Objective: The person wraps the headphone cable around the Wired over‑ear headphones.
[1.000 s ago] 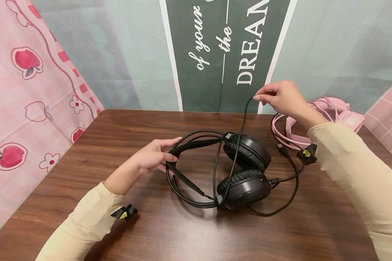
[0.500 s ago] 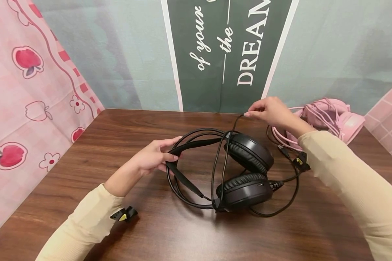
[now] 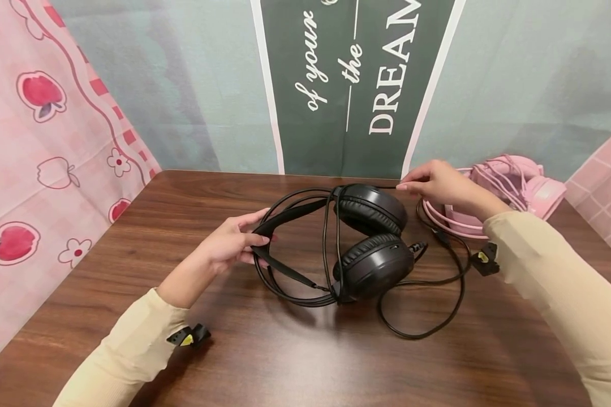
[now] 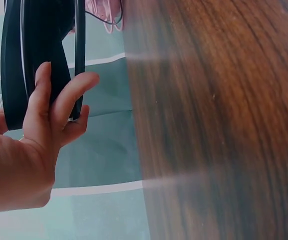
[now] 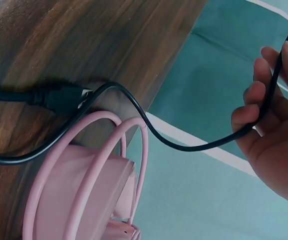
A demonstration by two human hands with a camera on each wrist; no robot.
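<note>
My left hand (image 3: pixel 229 243) grips the headband of a pair of black over-ear headphones (image 3: pixel 379 268), thumb on the near side. In the left wrist view, fingers (image 4: pixel 74 92) reach round the black band (image 4: pixel 46 55). The ear cups point right, and two strands of thin black cable run across the headphones beside them. Behind the upper cup, my right hand (image 3: pixel 440 186) pinches the black cable (image 5: pixel 183 148) between thumb and fingertips; in the right wrist view it also crosses the palm. A black USB plug (image 5: pixel 64 98) lies on the table near the hand.
Pink headphones (image 3: pixel 509 175) with their pink cable bundled lie at the table's back right corner, right behind my right wrist. A loop of black cable (image 3: pixel 422 338) rests on the wooden table (image 3: pixel 295 362). Printed cloths (image 3: pixel 203 85) hang behind and at the left.
My right hand has come down from above, bringing the cable from a raised line over the headphones to behind the upper cup. The headphones have shifted slightly away and left, still in my left hand.
</note>
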